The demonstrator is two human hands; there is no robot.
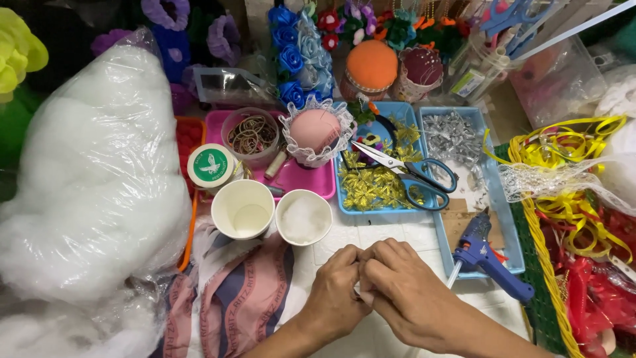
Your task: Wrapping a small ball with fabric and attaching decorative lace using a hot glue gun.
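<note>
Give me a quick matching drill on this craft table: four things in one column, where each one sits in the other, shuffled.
Things:
1. scissors
2. glue gun
3. paper cup of white stuffing
4. tub of rubber bands

Places:
A. on the pink tray
B. on the gold foil leaves in the left blue tray
C. right of the empty paper cup, just above the left hand
D. right of the right hand, by the right blue tray

Pairs: 1-B, 2-D, 3-C, 4-A
</note>
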